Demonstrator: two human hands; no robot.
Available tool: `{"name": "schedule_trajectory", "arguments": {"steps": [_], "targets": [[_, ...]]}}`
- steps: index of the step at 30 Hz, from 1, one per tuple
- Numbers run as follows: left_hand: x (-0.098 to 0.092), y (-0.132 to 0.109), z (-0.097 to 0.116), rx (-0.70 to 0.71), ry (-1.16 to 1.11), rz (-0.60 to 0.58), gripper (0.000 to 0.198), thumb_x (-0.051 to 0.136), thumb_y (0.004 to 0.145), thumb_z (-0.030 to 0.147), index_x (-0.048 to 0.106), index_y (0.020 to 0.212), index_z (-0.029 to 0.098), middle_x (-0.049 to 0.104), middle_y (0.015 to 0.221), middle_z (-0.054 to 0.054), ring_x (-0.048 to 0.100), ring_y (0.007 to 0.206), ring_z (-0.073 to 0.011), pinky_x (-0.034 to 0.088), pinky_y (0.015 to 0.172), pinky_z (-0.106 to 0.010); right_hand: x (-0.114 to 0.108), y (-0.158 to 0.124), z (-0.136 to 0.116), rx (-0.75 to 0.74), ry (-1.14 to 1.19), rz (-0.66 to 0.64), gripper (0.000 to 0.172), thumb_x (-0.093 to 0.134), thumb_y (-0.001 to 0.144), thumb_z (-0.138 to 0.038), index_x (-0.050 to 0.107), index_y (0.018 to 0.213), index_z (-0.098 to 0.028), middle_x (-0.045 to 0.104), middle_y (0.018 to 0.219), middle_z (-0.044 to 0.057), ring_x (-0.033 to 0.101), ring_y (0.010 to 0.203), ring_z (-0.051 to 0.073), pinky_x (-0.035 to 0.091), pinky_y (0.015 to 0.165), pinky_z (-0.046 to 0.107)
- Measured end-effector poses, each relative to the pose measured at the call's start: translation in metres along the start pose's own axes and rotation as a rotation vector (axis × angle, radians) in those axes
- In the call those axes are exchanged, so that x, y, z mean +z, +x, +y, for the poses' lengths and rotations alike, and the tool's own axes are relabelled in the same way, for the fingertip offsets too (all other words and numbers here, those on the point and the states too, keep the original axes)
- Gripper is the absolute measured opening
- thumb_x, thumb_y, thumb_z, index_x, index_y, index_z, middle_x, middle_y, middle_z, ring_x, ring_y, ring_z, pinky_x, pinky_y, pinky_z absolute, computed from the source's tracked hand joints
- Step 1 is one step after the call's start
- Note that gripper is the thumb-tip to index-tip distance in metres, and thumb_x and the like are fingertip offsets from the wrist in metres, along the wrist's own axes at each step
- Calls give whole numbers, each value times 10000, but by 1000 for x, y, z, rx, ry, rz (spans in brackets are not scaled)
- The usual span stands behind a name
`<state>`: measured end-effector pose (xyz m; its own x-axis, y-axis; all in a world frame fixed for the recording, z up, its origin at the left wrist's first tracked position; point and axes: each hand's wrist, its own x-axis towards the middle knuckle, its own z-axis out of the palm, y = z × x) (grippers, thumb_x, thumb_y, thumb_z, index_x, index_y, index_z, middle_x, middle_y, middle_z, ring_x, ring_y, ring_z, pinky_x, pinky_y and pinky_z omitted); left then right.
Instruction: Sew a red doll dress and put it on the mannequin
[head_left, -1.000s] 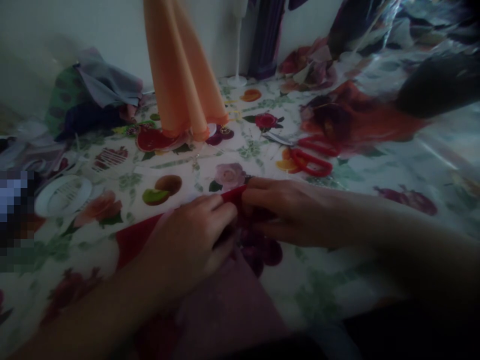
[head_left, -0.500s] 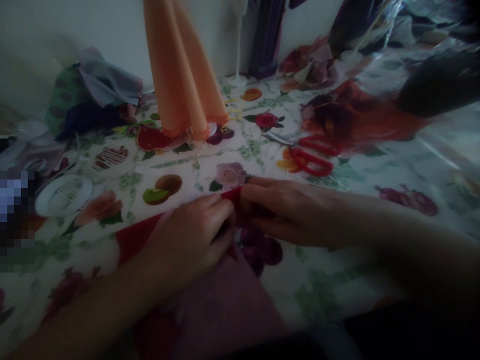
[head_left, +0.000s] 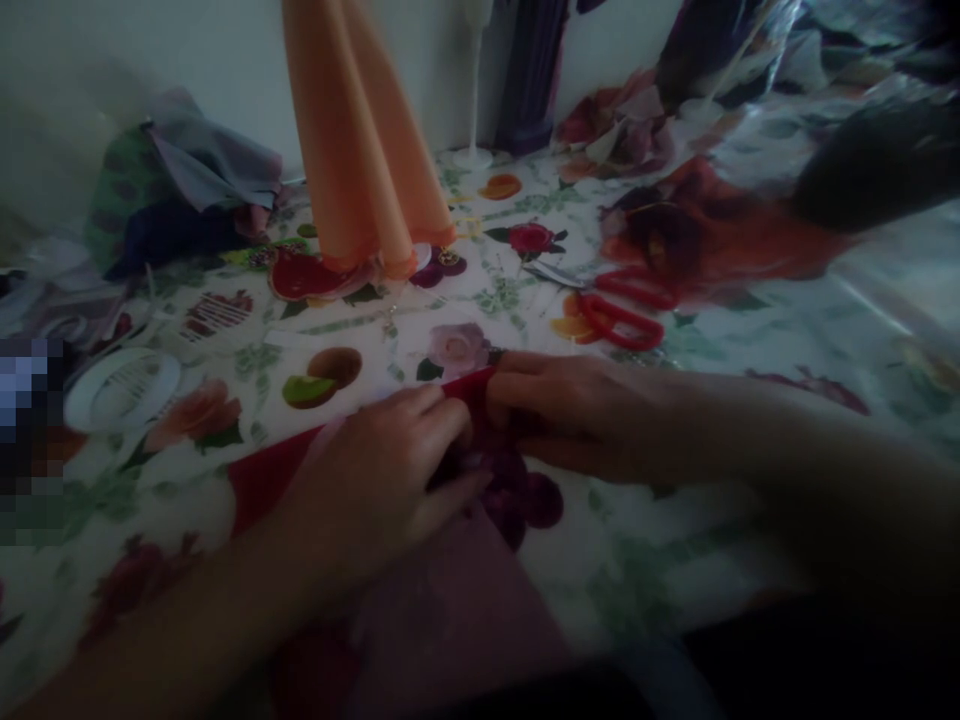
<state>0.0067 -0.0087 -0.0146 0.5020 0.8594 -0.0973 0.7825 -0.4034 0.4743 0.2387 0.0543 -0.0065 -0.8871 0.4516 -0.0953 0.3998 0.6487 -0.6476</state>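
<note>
A piece of cloth, red point(head_left: 266, 478) along its far edge and dusky pink point(head_left: 461, 600) toward me, lies on the table and runs down to my lap. My left hand point(head_left: 375, 465) is closed on the red edge near the middle, thumb stretched toward the right. Just right of it, my right hand point(head_left: 574, 415) pinches the end of the red strip between bent fingers. The fingertips of both hands are partly hidden, and the picture is dim. Beyond my right hand lie scissors point(head_left: 556, 273) with red handles.
A fruit-and-flower tablecloth point(head_left: 360, 330) covers the table. Orange cloth point(head_left: 367, 150) hangs at the back. A white ring-shaped item point(head_left: 79, 400) lies at left, and grey cloth point(head_left: 217, 155) is heaped behind it. Orange-red fabric point(head_left: 765, 235) and a dark object point(head_left: 877, 170) are at right.
My left thumb has stretched out to the right, away from the fingers. My right hand has shifted very slightly right, still on the red edge. The whole view has drifted a little.
</note>
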Motion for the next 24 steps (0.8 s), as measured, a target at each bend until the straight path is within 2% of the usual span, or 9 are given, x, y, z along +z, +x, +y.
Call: {"name": "schedule_trajectory", "arguments": {"steps": [4, 9, 14, 20, 24], "targets": [[1, 0, 1, 38, 68, 19, 165, 594, 926, 338, 530, 840, 212, 555, 900, -30, 517, 814, -223, 415, 680, -386, -4, -3, -1, 32, -47, 5, 69, 538, 934, -194, 577, 991, -203, 613, 1040, 51, 593, 816, 163, 427, 681, 280], [0, 0, 4, 65, 79, 45, 112, 524, 929, 246, 544, 825, 211, 565, 902, -52, 523, 853, -241, 428, 715, -408, -8, 0, -12, -10, -9, 92, 77, 539, 901, -128, 566, 938, -191, 626, 1029, 50, 586, 796, 149, 430, 691, 273], [-2, 1, 4, 89, 104, 35, 153, 489, 953, 259, 593, 854, 205, 556, 905, -69, 517, 864, -254, 435, 736, -427, -6, 3, -15, -23, 68, 62, 72, 555, 890, -122, 562, 904, -191, 641, 896, 15, 569, 747, 130, 416, 665, 250], [1, 3, 1, 93, 81, 47, 137, 503, 936, 238, 559, 816, 203, 546, 902, -60, 514, 864, -245, 427, 714, -406, -1, 7, -11, 95, 5, 56, 40, 559, 864, -159, 544, 848, -193, 635, 820, 15, 543, 684, 134, 371, 612, 254], [0, 5, 0, 87, 35, 27, 113, 527, 921, 221, 545, 811, 203, 552, 883, -44, 516, 852, -229, 422, 717, -393, -2, 7, -12, 118, -7, 57, 34, 562, 869, -177, 546, 844, -193, 639, 827, 13, 549, 679, 133, 373, 606, 255]]}}
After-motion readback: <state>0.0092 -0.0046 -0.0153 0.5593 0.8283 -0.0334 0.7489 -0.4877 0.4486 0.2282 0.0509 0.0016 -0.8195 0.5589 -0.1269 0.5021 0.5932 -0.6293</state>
